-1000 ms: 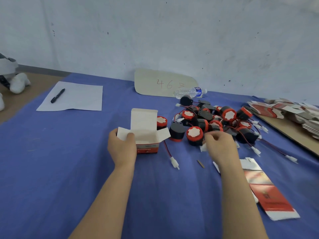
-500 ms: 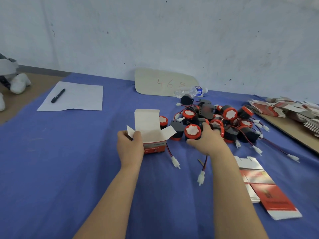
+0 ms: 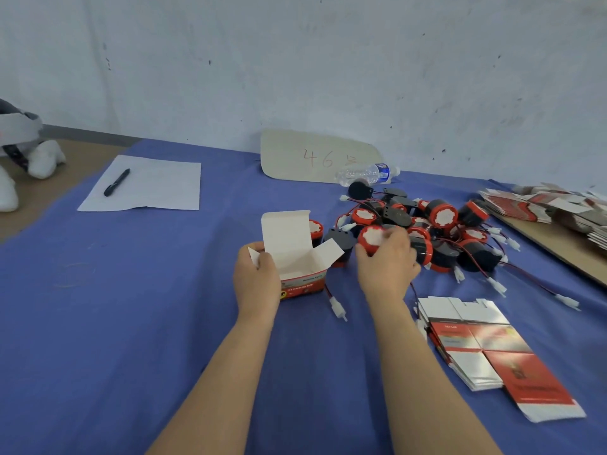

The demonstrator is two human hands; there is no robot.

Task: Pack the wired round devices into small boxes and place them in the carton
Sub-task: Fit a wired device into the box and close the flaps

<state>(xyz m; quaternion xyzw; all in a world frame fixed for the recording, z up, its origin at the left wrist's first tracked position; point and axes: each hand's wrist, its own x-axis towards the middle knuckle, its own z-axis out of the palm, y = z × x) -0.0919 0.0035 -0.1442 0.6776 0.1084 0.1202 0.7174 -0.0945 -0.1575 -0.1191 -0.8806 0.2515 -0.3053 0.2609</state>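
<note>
Cardboard small box (image 3: 297, 254) stands open at centre; my left hand (image 3: 258, 279) grips its left flap, hiding that wall. My right hand (image 3: 387, 262) pinches a red-faced round device (image 3: 370, 237) just right of the box, its body hidden in my grip. Pile (image 3: 443, 234) lies further right, wires tangled.

Both forearms stretched forward, left hand (image 3: 258, 277) gripping, right hand (image 3: 387, 262) curled, pinching

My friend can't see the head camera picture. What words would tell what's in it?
A person's right hand grips a red-and-black round device at a tangled pile of wired devices, beside an open small box whose flap the left hand pinches. All sit on a blue cloth, with flattened boxes at the right.
</note>
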